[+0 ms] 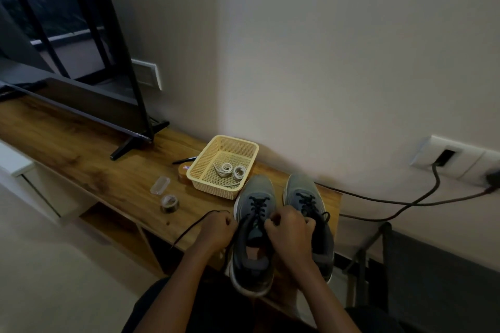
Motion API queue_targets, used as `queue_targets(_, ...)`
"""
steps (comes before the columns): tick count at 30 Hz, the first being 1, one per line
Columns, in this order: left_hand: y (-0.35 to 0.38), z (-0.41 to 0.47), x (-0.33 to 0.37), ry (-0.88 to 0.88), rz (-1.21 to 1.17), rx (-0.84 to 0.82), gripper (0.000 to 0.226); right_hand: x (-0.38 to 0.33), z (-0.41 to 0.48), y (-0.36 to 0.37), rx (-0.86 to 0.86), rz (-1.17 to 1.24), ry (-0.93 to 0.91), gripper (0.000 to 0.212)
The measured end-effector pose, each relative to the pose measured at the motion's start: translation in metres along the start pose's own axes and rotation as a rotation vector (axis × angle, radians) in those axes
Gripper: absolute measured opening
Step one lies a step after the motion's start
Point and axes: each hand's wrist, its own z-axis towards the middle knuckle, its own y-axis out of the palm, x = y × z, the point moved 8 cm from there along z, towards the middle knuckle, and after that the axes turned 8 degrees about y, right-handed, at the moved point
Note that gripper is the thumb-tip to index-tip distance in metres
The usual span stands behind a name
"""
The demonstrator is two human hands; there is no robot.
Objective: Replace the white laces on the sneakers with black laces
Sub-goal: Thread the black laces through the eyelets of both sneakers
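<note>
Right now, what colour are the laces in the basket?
White. The laces lie coiled in the cream mesh basket; head view shows it best.

Both forearms are bare and reach up from the near edge, converging toward the middle. The left forearm (178,286) slants up and to the right, the right forearm (322,289) up and to the left. The left hand (216,230) is a closed fist, back of the hand up, and grips a black lace (194,224) that trails off to its left. The right hand (290,227) lies just beside it, apart by a narrow gap. Its fingers are curled under and its thumb and forefinger pinch the lace at their tips. Both wrists are nearly straight.
</note>
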Motion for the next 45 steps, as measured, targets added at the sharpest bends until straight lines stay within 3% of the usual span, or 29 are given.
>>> queue_targets(3, 0.0, 0.003, -0.001, -0.029, -0.209, -0.012, 0.023, -0.001, 0.009, -0.003, 0.0, 0.037, 0.009, 0.014)
queue_targets(9, 0.008, 0.011, 0.0, 0.011, -0.207, -0.105, 0.008, -0.008, 0.02, -0.005, -0.001, 0.115, 0.006, 0.015)
queue_targets(13, 0.007, 0.014, 0.003, 0.01, -0.18, -0.133, 0.02, -0.013, 0.022, 0.0, -0.03, 0.216, -0.026, 0.019)
queue_targets(19, -0.037, 0.004, 0.046, 0.111, -0.624, 0.204, 0.029, -0.02, 0.021, -0.001, -0.005, 0.346, -0.111, 0.01)
queue_targets(21, -0.043, 0.001, 0.062, 0.178, -0.726, 0.202, 0.028, -0.032, 0.017, -0.01, 0.01, 0.47, -0.209, 0.013)
queue_targets(25, -0.037, -0.003, 0.078, 0.28, -0.695, 0.102, 0.023, -0.051, 0.008, -0.016, -0.026, 0.597, -0.325, 0.014)
queue_targets(27, -0.036, -0.003, 0.078, 0.304, -0.717, 0.092, 0.024, -0.038, 0.013, -0.013, 0.036, 0.509, -0.256, 0.008)
queue_targets(31, -0.058, -0.003, 0.07, 0.306, -1.009, 0.21, 0.026, 0.015, 0.029, -0.013, 0.164, 0.255, 0.079, 0.014)
queue_targets(33, -0.069, -0.007, 0.069, 0.322, -0.86, 0.294, 0.028, 0.012, 0.028, -0.015, 0.151, 0.234, 0.089, 0.022)
queue_targets(36, -0.055, -0.006, 0.068, 0.317, -0.554, 0.291, 0.023, -0.031, 0.012, -0.028, 0.262, 0.179, -0.177, 0.039)
queue_targets(39, -0.031, 0.002, 0.059, 0.289, -0.442, 0.199, 0.017, -0.054, -0.005, -0.032, 0.403, 0.135, -0.38, 0.029)
queue_targets(41, -0.023, 0.007, 0.059, 0.305, -0.389, 0.156, 0.023, -0.051, -0.005, -0.031, 0.424, 0.147, -0.384, 0.024)
queue_targets(43, -0.023, 0.003, 0.068, 0.303, -0.395, 0.15, 0.012, -0.045, -0.001, -0.032, 0.451, 0.11, -0.335, 0.014)
queue_targets(45, -0.035, -0.004, 0.074, 0.293, -0.616, 0.216, 0.019, -0.03, 0.004, -0.038, 0.486, 0.07, -0.22, 0.008)
